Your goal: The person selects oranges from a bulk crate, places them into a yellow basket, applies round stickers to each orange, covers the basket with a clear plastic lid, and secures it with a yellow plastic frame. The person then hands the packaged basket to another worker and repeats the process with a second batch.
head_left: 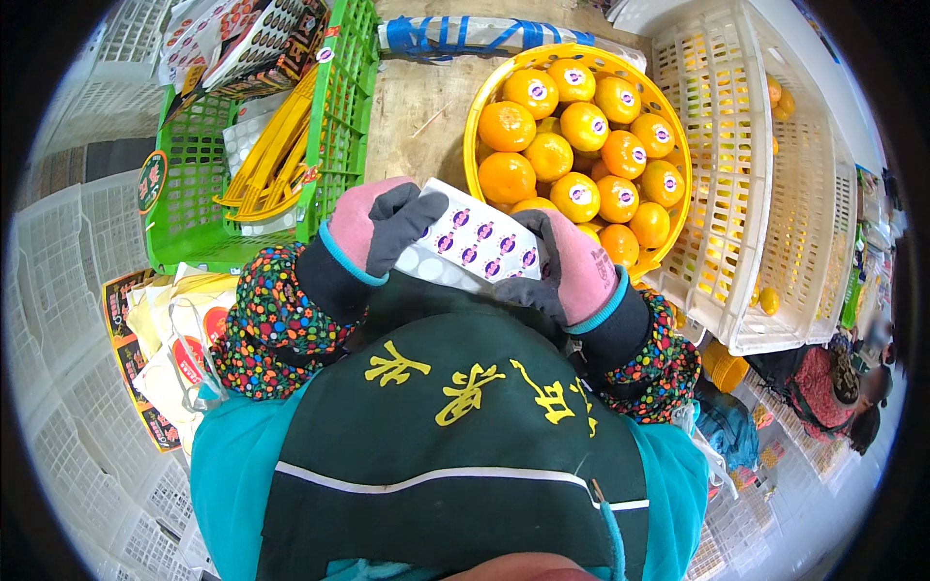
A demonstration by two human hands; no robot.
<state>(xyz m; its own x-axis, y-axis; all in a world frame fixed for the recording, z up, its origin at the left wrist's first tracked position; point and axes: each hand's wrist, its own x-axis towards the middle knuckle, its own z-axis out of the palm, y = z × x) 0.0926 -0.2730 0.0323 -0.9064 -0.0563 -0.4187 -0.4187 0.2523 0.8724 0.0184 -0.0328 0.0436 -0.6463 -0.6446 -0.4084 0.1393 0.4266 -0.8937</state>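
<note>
Between both gloved hands I hold a sheet of round purple-and-pink stickers (485, 231). My left hand (381, 221), in a pink and grey work glove, pinches its left end. My right hand (570, 269) grips the right end, with the thumb along the upper edge. Below the printed face shows a strip of pale backing with blank circles (436, 270); whether it is a second sheet I cannot tell. Just beyond my right hand stands a round yellow plastic basket (471, 138) heaped with orange citrus fruit (550, 156). Many fruits carry a round sticker; several in view show none.
At left a green plastic crate (341, 109) holds yellow basket handles (272, 145) and sticker sheets (269, 43). White slatted crates (716, 167) stand at right, with some fruit behind. A blue-taped roll (487, 35) lies across the wooden tabletop (407, 94). Another person (821, 392) is far right.
</note>
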